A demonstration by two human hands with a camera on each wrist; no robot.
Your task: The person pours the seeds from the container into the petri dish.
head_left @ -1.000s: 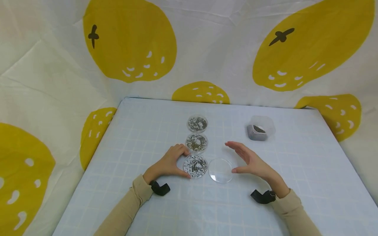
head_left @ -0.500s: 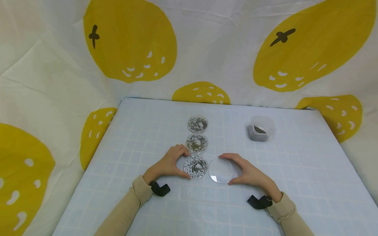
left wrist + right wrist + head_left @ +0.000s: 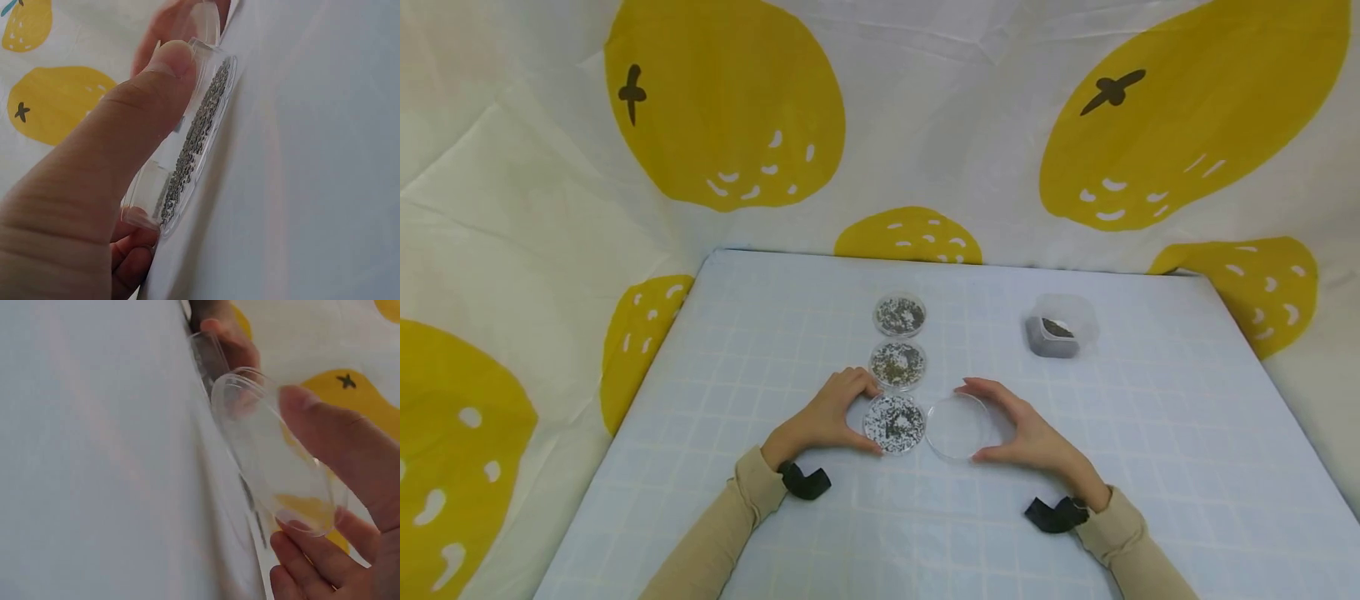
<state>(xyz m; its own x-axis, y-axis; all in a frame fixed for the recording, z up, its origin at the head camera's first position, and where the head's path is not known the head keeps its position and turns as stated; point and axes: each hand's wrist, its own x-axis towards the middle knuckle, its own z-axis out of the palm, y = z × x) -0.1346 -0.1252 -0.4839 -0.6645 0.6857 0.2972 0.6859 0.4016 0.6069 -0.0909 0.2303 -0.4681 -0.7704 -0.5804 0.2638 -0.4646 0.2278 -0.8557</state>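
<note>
My left hand [image 3: 826, 412] grips the rim of the nearest petri dish [image 3: 895, 424] between thumb and fingers. A layer of small dark grains lies in that dish [image 3: 195, 137]; it stands on the table. Just to its right, my right hand [image 3: 1028, 423] pinches a clear round petri dish lid [image 3: 958, 427] by opposite edges. In the right wrist view the lid [image 3: 275, 456] is tilted and raised off the table, with the thumb on its near edge and fingers on the other.
Two more petri dishes, a middle one [image 3: 898, 364] and a far one [image 3: 899, 315], hold similar grains in line behind the nearest. A small clear plastic box [image 3: 1051, 342] with dark grains stands at the back right. A patterned curtain [image 3: 925, 125] hangs behind the table [image 3: 760, 308].
My right hand has come in from the right, taken hold of the lid and raised it slightly. My left hand keeps its place on the nearest petri dish.
</note>
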